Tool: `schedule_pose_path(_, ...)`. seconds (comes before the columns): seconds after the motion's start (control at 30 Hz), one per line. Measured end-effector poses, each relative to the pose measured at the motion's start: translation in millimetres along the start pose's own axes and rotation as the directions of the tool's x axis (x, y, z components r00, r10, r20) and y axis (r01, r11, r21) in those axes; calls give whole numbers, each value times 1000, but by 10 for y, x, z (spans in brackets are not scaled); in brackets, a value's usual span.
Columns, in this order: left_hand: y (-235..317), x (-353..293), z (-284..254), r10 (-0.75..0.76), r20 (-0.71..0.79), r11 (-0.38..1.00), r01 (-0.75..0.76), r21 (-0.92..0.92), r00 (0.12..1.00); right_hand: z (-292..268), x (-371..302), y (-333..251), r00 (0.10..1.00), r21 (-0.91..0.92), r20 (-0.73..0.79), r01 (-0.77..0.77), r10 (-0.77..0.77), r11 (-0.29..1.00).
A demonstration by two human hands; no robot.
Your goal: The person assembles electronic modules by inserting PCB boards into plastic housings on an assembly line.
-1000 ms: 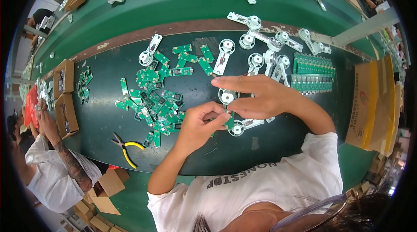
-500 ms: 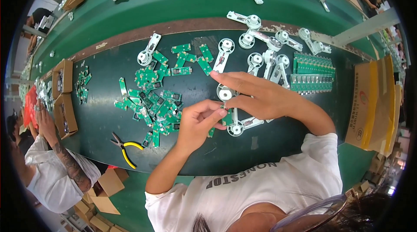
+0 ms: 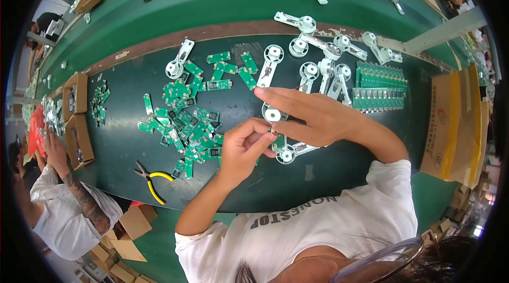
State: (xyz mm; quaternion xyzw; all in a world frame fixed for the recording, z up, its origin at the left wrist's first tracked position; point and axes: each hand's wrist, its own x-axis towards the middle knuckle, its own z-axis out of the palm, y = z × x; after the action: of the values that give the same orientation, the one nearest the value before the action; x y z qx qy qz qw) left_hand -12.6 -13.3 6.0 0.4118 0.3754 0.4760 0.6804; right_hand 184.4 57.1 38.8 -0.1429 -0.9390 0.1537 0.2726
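Observation:
My left hand [image 3: 243, 146] is closed, thumb and forefinger pinching a small green circuit board [image 3: 279, 143] near its upper end. Just to the right, my right hand [image 3: 313, 116] reaches over a white plastic housing with a round head [image 3: 272, 115], its fingers stretched out and its thumb tip close to the board. The palm hides part of that housing. Another white housing [image 3: 286, 154] lies under the board's lower end. Whether the board touches either housing, I cannot tell. A loose heap of green circuit boards [image 3: 196, 126] spreads left of my left hand.
Pliers with yellow handles [image 3: 159, 177] lie near the table's front edge. More white housings [image 3: 327, 65] and rows of boards [image 3: 379, 99] are at the right, beside a cardboard box [image 3: 450, 124]. Beyond runs a green belt [image 3: 222, 10]. A co-worker's arm [image 3: 79, 193] is at the left.
The view has shifted slightly. Both hands stay at the same housing, the left still pinching the board, with only small finger movement.

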Motion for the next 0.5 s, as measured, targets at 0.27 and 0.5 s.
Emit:
schedule_pose_path(0.27, 93, 31, -71, -71, 140, 971, 37, 238, 988, -12, 7, 43, 999, 182, 34, 9, -16, 983)
schedule_pose_path(0.5, -13, -13, -53, 27, 78, 979, -42, 200, 997, -2, 10, 65, 1000, 230, -2, -5, 6, 973)
